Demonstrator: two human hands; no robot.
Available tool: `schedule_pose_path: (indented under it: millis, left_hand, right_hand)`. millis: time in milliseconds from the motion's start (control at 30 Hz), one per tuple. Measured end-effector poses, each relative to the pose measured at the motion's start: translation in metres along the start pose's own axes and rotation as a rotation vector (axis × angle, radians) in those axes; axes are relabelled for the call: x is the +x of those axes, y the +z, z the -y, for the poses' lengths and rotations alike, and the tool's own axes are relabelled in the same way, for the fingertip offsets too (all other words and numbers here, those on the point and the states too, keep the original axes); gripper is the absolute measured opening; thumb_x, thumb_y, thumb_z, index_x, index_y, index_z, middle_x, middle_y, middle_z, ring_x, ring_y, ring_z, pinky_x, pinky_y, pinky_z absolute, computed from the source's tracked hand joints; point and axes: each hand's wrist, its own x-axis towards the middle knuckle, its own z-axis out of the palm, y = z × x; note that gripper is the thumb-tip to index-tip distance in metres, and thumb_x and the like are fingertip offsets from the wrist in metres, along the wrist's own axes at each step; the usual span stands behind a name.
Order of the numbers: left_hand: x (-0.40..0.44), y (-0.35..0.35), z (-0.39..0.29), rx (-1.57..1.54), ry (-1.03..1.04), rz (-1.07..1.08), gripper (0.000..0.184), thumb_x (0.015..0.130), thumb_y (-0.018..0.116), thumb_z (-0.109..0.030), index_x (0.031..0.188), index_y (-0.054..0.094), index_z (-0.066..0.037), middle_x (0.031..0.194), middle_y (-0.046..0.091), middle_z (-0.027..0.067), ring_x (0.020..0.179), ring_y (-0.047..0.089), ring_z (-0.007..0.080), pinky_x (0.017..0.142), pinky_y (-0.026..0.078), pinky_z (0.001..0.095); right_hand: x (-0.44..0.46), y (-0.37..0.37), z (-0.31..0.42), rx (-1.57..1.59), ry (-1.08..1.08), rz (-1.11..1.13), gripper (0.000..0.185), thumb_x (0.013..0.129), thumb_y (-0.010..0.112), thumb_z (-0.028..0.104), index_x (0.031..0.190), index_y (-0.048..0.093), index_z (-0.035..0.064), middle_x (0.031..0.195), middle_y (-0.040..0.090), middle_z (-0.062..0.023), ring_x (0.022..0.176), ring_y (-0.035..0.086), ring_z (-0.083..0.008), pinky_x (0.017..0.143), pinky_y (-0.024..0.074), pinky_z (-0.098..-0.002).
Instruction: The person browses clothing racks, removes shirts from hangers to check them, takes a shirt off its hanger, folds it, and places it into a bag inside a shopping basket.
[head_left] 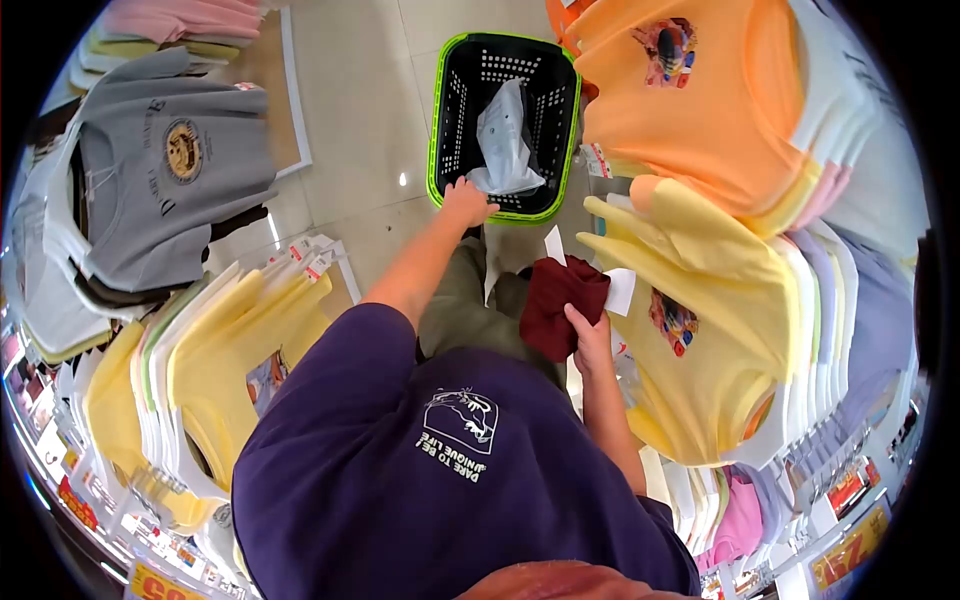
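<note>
My left hand [468, 203] is closed over the near left rim of a black shopping basket [450, 110] with a bright green edge. Inside the basket lies a clear plastic packet with something pale in it [505, 135]. On the right, my right hand [590, 335] grips a folded dark red garment [548, 318], thumb on top and fingers hidden beneath. Two white paper tags [620, 291] stick out from the garment's far and right sides. It is held in front of my waist, close to a hanging yellow shirt [720, 320].
Racks of shirts flank me: a grey printed shirt [175, 190] and yellow shirts [235, 370] at left, an orange shirt [690, 110] at right. Tiled floor [365, 110] runs between them. Folded pink clothes [180, 18] lie at the far left.
</note>
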Motion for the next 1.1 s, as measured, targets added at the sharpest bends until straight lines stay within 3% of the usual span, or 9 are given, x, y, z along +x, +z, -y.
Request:
schedule_pose_path:
  millis: [300,467,700,733,767,867,967,1033,1100]
  left_hand:
    - [0.074,0.047,-0.004,-0.105,-0.041,0.154,0.058,0.098,0.043,-0.061,0.123,0.072,-0.017,0.146,0.048,0.021,0.141,0.036,0.0406,0.111,0.034,0.0575]
    - [0.099,0.08,-0.019,-0.088,-0.105,0.266,0.06,0.102,0.036,-0.059,0.128,0.069,-0.017,0.157,0.035,0.0185,0.149,0.024,0.0393,0.116,0.026,0.0581]
    - [0.132,0.129,-0.016,-0.05,-0.115,0.261,0.062,0.101,0.039,-0.059,0.127,0.069,-0.012,0.156,0.037,0.0155,0.147,0.025,0.0394,0.115,0.025,0.0604]
    - [0.135,0.129,-0.016,-0.059,-0.109,0.252,0.061,0.101,0.04,-0.058,0.126,0.069,-0.011,0.154,0.039,0.015,0.147,0.026,0.0394,0.115,0.026,0.0609]
    - [0.136,0.129,-0.016,-0.068,-0.103,0.244,0.06,0.1,0.041,-0.057,0.125,0.07,-0.01,0.152,0.042,0.0144,0.146,0.028,0.0394,0.114,0.027,0.0613]
    - [0.145,0.131,-0.008,-0.091,-0.026,0.095,0.045,0.096,0.055,-0.044,0.118,0.071,-0.008,0.135,0.058,0.0144,0.13,0.049,0.0377,0.104,0.043,0.0544]
    - [0.145,0.083,0.0,-0.41,0.133,-0.171,0.035,0.088,0.068,-0.028,0.114,0.071,-0.006,0.113,0.066,0.0141,0.104,0.064,0.0362,0.089,0.054,0.0459]
    - [0.137,0.049,0.002,-0.565,0.22,-0.5,0.036,0.079,0.073,-0.013,0.114,0.071,-0.006,0.105,0.067,0.0134,0.089,0.067,0.0344,0.079,0.056,0.0418]
    - [0.127,0.006,0.003,-0.686,0.194,-0.492,0.039,0.077,0.071,-0.006,0.116,0.069,-0.005,0.105,0.066,0.0129,0.086,0.067,0.0333,0.078,0.056,0.0399]
  right_hand:
    - [0.035,0.016,0.003,0.024,0.155,0.018,0.053,0.09,0.07,0.006,0.139,0.049,-0.0018,0.135,0.06,-0.0114,0.124,0.058,-0.0223,0.109,0.042,-0.0368]
    - [0.056,0.007,0.0,0.066,0.194,-0.003,0.055,0.091,0.066,0.002,0.142,0.046,-0.0019,0.138,0.057,-0.0124,0.127,0.056,-0.0231,0.111,0.0405,-0.038]
    - [0.083,-0.011,-0.016,0.102,0.215,-0.016,0.055,0.092,0.063,-0.001,0.144,0.043,-0.002,0.14,0.056,-0.0129,0.128,0.055,-0.0237,0.111,0.0405,-0.0388]
    - [0.087,-0.006,-0.014,0.125,0.188,-0.063,0.046,0.091,0.068,0.002,0.134,0.054,-0.0042,0.13,0.063,-0.0118,0.118,0.061,-0.0208,0.105,0.0458,-0.036]
    - [0.088,-0.007,-0.016,0.126,0.189,-0.062,0.046,0.091,0.068,0.002,0.134,0.054,-0.0042,0.13,0.063,-0.0118,0.118,0.061,-0.0208,0.105,0.0459,-0.036]
    - [0.09,-0.007,-0.014,0.126,0.19,-0.056,0.046,0.091,0.067,0.002,0.135,0.054,-0.0041,0.13,0.063,-0.0117,0.118,0.061,-0.0207,0.105,0.0461,-0.0358]
    - [0.088,-0.002,-0.007,0.119,0.193,-0.021,0.05,0.092,0.066,0.003,0.138,0.05,-0.0031,0.133,0.061,-0.0119,0.121,0.059,-0.0216,0.107,0.0443,-0.0364]
    - [0.085,-0.004,-0.003,0.098,0.196,0.032,0.057,0.093,0.064,0.004,0.145,0.042,-0.0011,0.14,0.056,-0.0125,0.127,0.055,-0.0236,0.111,0.0404,-0.0382]
    - [0.084,0.002,0.006,0.113,0.182,0.063,0.057,0.093,0.064,0.005,0.145,0.042,-0.0012,0.14,0.055,-0.0128,0.128,0.055,-0.0241,0.111,0.0407,-0.039]
